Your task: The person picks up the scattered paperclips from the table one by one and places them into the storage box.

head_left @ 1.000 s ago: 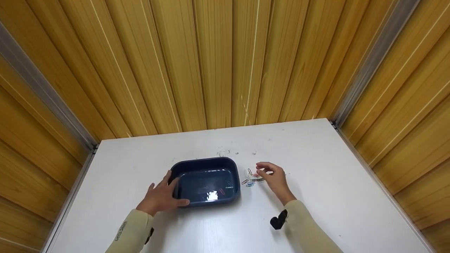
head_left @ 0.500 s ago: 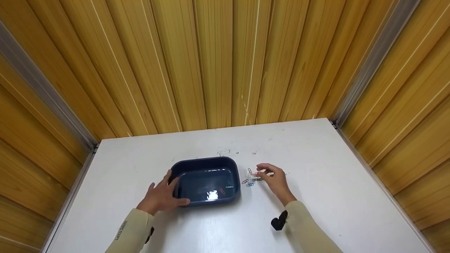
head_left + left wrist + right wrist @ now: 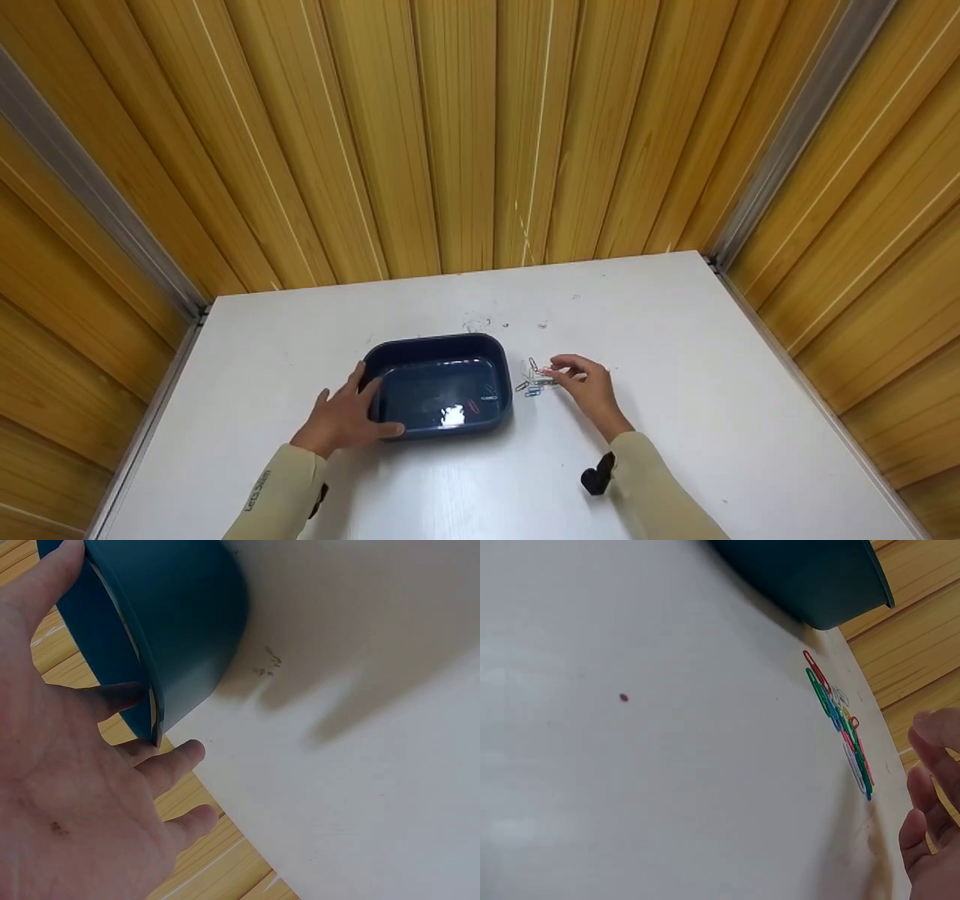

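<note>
A dark blue rectangular basin point(image 3: 442, 431) stands on the white table, with a red paper clip point(image 3: 473, 407) and a few others in it. My left hand point(image 3: 346, 418) rests spread over its left end, thumb on the near rim and a finger reaching inside. The left wrist view shows this hand point(image 3: 82, 787) with fingers on both sides of the rim. Right of the basin lies a loose group of coloured paper clips point(image 3: 840, 720). My right hand point(image 3: 589, 382) is at the right side of that group, thumb tip by a pink clip point(image 3: 545, 371), index bent above with a gap between them.
The white table point(image 3: 450, 495) ends at yellow wood-patterned walls point(image 3: 465, 150) at the back and sides. Small dark marks point(image 3: 477, 324) dot the surface behind the basin. A black wrist device point(image 3: 598, 474) sticks out from the right sleeve.
My right hand has shifted very slightly down and to the right, and its index fingertip is a little lower. The left hand and the basin stay in place.
</note>
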Motion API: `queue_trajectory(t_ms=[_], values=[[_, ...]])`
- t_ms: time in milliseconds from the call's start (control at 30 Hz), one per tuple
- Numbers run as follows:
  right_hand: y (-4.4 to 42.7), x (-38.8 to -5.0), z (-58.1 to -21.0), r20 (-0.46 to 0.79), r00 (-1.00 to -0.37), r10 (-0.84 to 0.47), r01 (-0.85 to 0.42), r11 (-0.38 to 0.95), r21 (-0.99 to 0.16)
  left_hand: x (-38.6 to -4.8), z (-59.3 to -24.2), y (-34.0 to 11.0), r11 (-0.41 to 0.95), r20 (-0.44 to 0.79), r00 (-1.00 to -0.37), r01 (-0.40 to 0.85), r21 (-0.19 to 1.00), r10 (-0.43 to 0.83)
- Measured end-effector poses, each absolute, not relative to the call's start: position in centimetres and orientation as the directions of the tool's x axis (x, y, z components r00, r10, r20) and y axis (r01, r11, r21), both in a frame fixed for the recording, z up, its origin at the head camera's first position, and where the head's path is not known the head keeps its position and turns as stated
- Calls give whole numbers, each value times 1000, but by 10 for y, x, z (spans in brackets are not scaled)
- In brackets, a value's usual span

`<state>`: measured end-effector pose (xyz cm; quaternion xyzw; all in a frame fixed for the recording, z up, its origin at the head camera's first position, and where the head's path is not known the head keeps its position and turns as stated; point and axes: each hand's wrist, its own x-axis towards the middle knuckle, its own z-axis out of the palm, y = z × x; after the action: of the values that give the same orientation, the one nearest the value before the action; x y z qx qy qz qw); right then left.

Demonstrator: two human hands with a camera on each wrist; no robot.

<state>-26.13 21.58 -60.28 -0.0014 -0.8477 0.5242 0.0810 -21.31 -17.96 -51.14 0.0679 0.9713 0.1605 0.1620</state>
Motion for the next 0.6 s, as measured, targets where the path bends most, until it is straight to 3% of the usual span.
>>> queue_trajectory(t_ms=[600], values=[[219, -259, -613, 120, -989, 91, -62, 478, -876, -212, -512, -179, 940, -298, -938, 74, 332, 179]])
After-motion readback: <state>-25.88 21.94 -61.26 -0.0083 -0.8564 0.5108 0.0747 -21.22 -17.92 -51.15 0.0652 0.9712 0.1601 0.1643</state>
